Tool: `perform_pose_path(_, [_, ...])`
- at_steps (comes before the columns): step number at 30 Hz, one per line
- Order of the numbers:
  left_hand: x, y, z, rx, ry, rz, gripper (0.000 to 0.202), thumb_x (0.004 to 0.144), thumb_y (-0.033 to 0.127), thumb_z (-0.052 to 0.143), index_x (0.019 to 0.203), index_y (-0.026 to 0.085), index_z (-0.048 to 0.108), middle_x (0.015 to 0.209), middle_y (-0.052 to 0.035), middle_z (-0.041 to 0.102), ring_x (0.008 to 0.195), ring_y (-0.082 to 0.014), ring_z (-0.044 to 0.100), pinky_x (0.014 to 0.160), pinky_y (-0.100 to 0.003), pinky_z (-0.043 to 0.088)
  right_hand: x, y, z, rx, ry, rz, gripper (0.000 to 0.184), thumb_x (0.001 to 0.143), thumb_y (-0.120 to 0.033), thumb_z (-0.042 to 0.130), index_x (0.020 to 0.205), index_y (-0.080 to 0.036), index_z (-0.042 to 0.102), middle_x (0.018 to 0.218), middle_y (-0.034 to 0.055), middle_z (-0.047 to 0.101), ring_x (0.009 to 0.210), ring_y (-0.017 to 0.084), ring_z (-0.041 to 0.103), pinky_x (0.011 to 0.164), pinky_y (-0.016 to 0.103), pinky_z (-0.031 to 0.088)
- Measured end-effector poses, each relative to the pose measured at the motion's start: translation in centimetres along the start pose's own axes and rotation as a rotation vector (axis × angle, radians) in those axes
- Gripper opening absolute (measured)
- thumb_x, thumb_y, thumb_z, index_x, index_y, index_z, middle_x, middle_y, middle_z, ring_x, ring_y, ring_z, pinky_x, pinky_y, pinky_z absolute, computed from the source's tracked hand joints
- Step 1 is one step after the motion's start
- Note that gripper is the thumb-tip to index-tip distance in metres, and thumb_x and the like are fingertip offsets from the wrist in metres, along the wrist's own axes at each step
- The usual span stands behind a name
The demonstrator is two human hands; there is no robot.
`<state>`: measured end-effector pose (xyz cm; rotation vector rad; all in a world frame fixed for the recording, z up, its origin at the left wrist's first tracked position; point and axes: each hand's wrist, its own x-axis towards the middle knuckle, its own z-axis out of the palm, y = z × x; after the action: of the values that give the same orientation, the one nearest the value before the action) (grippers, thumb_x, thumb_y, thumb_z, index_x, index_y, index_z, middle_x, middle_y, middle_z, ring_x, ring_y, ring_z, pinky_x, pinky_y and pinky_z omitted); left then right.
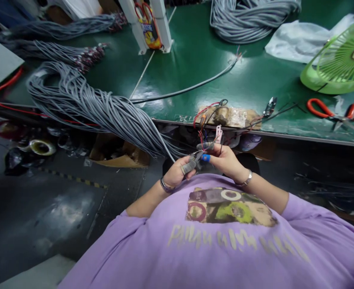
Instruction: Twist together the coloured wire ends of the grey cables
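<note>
My left hand [178, 171] is closed around the end of a grey cable [168, 151] just in front of my body, with grey wrapping on its fingers. Close beside it, my right hand [226, 160] pinches at thin wires [203, 145] by that cable end; blue tape covers its thumb. The fingertips nearly meet, so the exact grip on the wires is partly hidden. A thick bundle of grey cables [104, 104] runs over the table edge toward my left hand. Just beyond my right hand are a pink clip-like piece [218, 134] and red and black leads [207, 110].
On the green table [183, 68] lie red-handled scissors [339, 112], small cutters [270, 106], a green fan [342, 60], a plastic bag [300, 42] and a coiled cable bundle [251, 22]. A single cable [191, 86] crosses it. Below stands a cardboard box [119, 150].
</note>
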<state>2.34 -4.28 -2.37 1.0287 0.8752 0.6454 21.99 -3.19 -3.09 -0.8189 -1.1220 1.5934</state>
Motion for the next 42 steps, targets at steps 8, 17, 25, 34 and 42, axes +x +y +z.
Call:
perform_pose_path(8, [0.3,0.8,-0.6,-0.025,-0.228,-0.129,0.056,0.07,0.065,0.076,0.082,0.013,0.061,0.055,-0.0035,0.065,0.045,-0.0125,0.058,0.044,-0.021,0.04,-1.4,-0.9,-1.1,-0.405,0.071,-0.201,0.026,0.084,-0.037,0.07,0.102,-0.019,0.077,0.098,0.0068,0.078,0.089,0.022,0.072,0.086,0.036,0.058])
perform_pose_path(17, [3.0,3.3,1.1,0.144,-0.446,-0.249,0.057,0.065,0.066,0.08,0.081,0.012,0.069,0.068,-0.0106,0.073,0.053,-0.0165,0.066,0.051,-0.025,0.051,-1.6,0.5,-2.7,-0.664,0.193,-0.283,0.022,0.085,-0.028,0.059,0.094,-0.02,0.077,0.082,0.0045,0.076,0.076,0.019,0.07,0.075,0.033,0.056])
perform_pose_path(25, [3.6,1.1,2.2,0.438,0.08,0.255,0.035,0.075,0.048,0.078,0.079,0.014,0.071,0.065,-0.003,0.069,0.056,-0.0104,0.059,0.055,-0.021,0.047,-2.8,2.3,-5.8,-0.404,0.277,-0.048,0.03,0.084,-0.046,0.066,0.087,-0.017,0.071,0.083,0.0062,0.074,0.076,0.018,0.067,0.074,0.032,0.055])
perform_pose_path(34, [3.7,0.3,2.1,0.814,0.345,0.493,0.012,0.076,0.032,0.076,0.076,0.019,0.074,0.068,-0.0024,0.069,0.062,-0.0141,0.058,0.064,-0.026,0.045,-3.3,-0.1,-4.0,-0.387,0.126,-0.073,0.059,0.074,-0.067,0.072,0.11,-0.02,0.067,0.089,0.0057,0.069,0.076,0.019,0.062,0.071,0.033,0.054])
perform_pose_path(42, [3.6,0.0,1.8,0.947,0.363,0.484,0.006,0.075,0.028,0.073,0.077,0.022,0.074,0.067,-0.0041,0.068,0.064,-0.0167,0.059,0.068,-0.028,0.046,-1.8,-0.3,-2.0,-0.314,0.312,-0.086,0.043,0.075,-0.062,0.073,0.08,-0.02,0.066,0.079,0.0043,0.067,0.072,0.017,0.058,0.071,0.032,0.052])
